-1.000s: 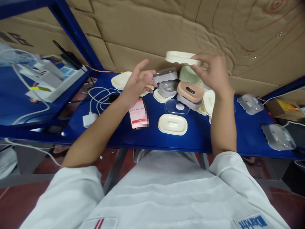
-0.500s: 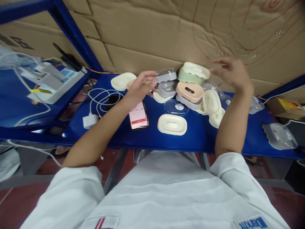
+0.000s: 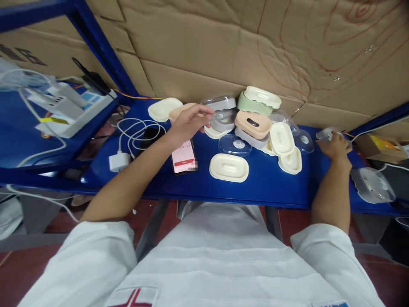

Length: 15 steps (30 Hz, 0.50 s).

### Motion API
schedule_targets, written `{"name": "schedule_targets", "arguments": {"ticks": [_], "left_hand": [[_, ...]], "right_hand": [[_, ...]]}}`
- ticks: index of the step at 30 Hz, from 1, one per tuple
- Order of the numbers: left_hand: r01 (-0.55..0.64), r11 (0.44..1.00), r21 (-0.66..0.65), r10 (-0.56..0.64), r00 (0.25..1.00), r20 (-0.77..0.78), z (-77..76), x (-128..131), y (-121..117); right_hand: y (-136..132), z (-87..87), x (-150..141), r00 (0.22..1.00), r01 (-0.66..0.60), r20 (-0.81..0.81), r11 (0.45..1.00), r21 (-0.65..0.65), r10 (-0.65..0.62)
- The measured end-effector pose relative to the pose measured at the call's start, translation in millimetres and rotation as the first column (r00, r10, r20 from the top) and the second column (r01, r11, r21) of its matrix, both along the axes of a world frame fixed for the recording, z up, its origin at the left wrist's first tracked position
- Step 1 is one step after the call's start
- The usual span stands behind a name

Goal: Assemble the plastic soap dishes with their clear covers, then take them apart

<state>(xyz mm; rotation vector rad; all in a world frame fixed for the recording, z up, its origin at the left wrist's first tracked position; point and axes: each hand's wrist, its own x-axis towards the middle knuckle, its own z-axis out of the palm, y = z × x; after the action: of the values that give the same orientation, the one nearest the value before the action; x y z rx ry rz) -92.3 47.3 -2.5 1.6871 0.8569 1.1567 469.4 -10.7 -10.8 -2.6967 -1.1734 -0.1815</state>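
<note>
My left hand (image 3: 193,121) hovers over the top of the phone, its fingers loosely stretched towards the grey soap boxes with clear lids (image 3: 223,119); it holds nothing. Over at the right, the fingers of my right hand (image 3: 337,147) curl over a clear plastic cover (image 3: 326,133); its near side is hidden under them. A cream oval dish (image 3: 229,167) lies by itself near the front edge. Behind it a clear oval lid (image 3: 234,145) with a round white sticker lies flat. A peach box (image 3: 253,123) rests on a grey one, beside a green box (image 3: 255,103) topped by a cream tray.
Cream pieces (image 3: 281,139) overlap to the right of the pile. A phone (image 3: 184,157) showing a timer, a coiled white cable and a charger (image 3: 119,162) lie left. Another clear cover (image 3: 373,184) sits at far right. Cardboard (image 3: 204,51) stands behind the blue table.
My right hand has swung right and down from beside the green box onto the clear cover. My left hand has shifted slightly, its fingers now closer together.
</note>
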Motion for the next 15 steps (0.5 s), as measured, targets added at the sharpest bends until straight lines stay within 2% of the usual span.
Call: {"name": "schedule_targets", "arguments": {"ticks": [4, 7, 9, 12, 15], "left_hand": [[-0.009, 0.999, 0.034, 0.010, 1.000, -0.016, -0.2, 0.6, -0.9], [0.007, 1.000, 0.018, -0.007, 1.000, -0.011, -2.0, 1.0, -1.0], [0.027, 1.000, -0.008, -0.027, 1.000, -0.003, -3.7, 1.4, -0.8], [0.051, 0.998, -0.029, -0.051, 0.999, -0.003, -5.3, 1.9, -1.2], [0.059, 0.998, -0.026, -0.059, 0.998, -0.012, -5.1, 2.2, -3.2]], "right_hand": [[-6.8, -11.6, 17.1, 0.999, -0.012, 0.044, 0.998, 0.066, 0.009], [-9.6, -14.2, 27.2, 0.998, -0.016, -0.058, 0.994, 0.108, 0.022], [-10.6, -15.8, 29.8, 0.994, 0.052, -0.102, 0.988, 0.147, -0.037], [-9.4, -18.2, 29.9, 0.990, 0.142, -0.041, 0.946, 0.292, -0.136], [-3.9, -17.2, 30.1, 0.996, 0.065, 0.028, 0.915, 0.397, -0.083]]}}
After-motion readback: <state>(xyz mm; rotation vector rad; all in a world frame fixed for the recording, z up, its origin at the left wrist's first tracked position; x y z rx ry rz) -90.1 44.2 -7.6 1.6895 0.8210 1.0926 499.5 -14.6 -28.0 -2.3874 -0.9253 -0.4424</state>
